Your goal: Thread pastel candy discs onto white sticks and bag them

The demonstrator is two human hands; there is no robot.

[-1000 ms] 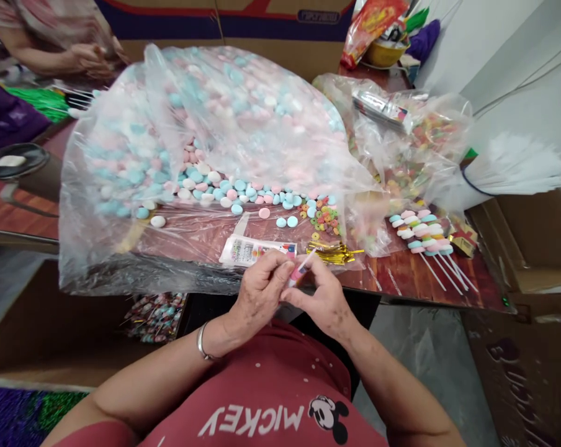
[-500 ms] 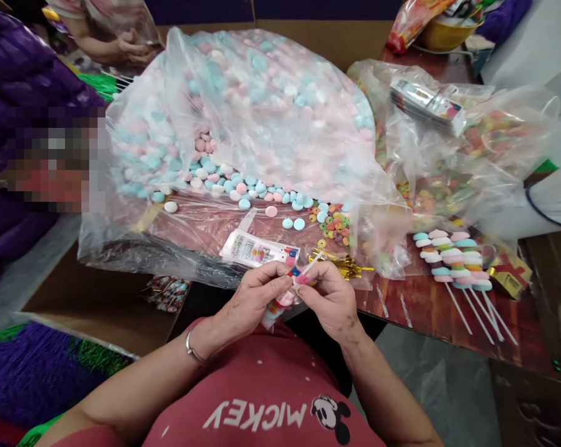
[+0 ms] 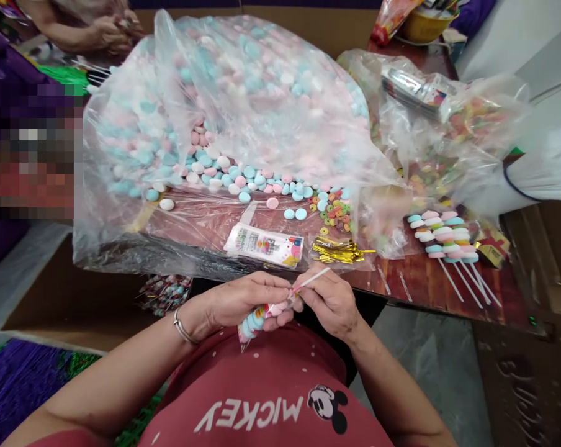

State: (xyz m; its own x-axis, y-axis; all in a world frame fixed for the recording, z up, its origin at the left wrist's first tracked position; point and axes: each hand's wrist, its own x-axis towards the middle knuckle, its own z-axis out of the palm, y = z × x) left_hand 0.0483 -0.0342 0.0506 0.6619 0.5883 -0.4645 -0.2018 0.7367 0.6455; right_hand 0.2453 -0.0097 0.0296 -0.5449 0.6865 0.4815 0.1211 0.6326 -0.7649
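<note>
A wrapped candy skewer (image 3: 253, 321) in blue, pink and rainbow colours lies tilted between my hands, its white stick pointing up and to the right. My left hand (image 3: 255, 299) is closed around the wrapped candy. My right hand (image 3: 329, 301) pinches the gathered neck of the wrapper where the stick comes out. Just beyond my hands lie a stack of printed wrappers (image 3: 265, 244) and a bunch of gold twist ties (image 3: 339, 251). On the right of the table sit several unwrapped candy skewers (image 3: 444, 237) with white sticks.
A large clear bag of pastel candies (image 3: 262, 105) covers the table's middle. Ring candies (image 3: 334, 214) lie at its edge. Below left stands a cardboard box (image 3: 76, 298) with wrapped skewers inside. Another person's hands (image 3: 110, 34) show at the top left. A small gold box (image 3: 493, 242) sits right.
The wrapped skewer has swung out to the lower left, so more of it shows. My hands have moved slightly down, and the view has shifted.
</note>
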